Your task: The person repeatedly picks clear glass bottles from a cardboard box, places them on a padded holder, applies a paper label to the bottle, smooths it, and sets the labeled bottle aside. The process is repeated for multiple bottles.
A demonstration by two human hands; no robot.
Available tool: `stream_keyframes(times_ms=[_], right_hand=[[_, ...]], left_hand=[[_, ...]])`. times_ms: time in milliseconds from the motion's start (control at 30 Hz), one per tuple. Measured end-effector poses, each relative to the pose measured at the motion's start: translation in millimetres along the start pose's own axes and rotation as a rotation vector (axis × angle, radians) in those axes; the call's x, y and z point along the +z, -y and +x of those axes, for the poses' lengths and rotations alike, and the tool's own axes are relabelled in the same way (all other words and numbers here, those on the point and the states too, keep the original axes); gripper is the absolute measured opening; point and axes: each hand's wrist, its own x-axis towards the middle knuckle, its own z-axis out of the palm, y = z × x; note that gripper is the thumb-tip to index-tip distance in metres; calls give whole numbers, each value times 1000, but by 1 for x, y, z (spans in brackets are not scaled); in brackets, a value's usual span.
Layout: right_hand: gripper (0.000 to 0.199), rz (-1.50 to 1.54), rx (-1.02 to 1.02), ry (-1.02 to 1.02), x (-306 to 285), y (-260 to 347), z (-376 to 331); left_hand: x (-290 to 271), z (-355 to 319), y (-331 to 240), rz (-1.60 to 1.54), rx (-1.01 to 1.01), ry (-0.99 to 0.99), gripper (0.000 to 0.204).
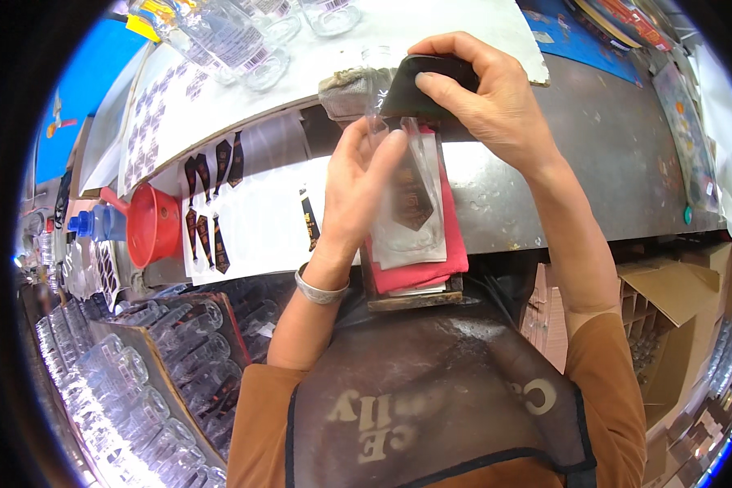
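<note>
Item: clear glass bottle point(398, 175), lying on a stack of cloths point(419, 264) (white over red) at the near edge of the worktop point(577, 163), centre of view. Dark tie-shaped label point(412, 199) shows on or through its body; can't tell which.

L hand point(362, 183): fingers extended, flat against the bottle's left side, steadying it. Metal bangle point(321, 289) at wrist.

R hand point(488, 98): clenched on a dark pad point(423, 85), pressed at the bottle's upper end.

Surrounds: white backing sheet point(260, 220) w/ more tie-shaped labels, just left of cloths. Red funnel point(150, 224) further left, blue bottle cap point(89, 221) beside it. Clear bottles point(236, 41) at far side of worktop. Rows of clear bottles point(154, 358) low left. Open cardboard boxes point(667, 317) low right. Brown apron point(431, 398) in foreground.
</note>
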Motion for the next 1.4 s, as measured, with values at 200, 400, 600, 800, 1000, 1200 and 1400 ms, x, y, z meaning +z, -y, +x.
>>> stream_keyframes(times_ms=[200,400,600,800,1000,1200,1400], right_hand=[[26,34,-32,73,3,9,14],[25,-181,-169,-200,8,2,16],[28,191,2,-244,-2,4,-8],[29,275,26,-311,-10,-7,-36],[32,411,147,-274,-11,-13,-47],[32,455,215,-313,-5,-13,-51],[24,323,183,-300,23,-2,-46]], left_hand=[[-2,1,2,-42,-36,16,52],[-2,3,-6,72,-31,-13,51],[-21,39,-26,197,-258,26,63],[-17,46,-12,669,-69,-41,60],[-22,46,-12,615,-162,6,65],[-21,34,-3,225,-173,67,66],[-19,34,21,87,-73,27,59]])
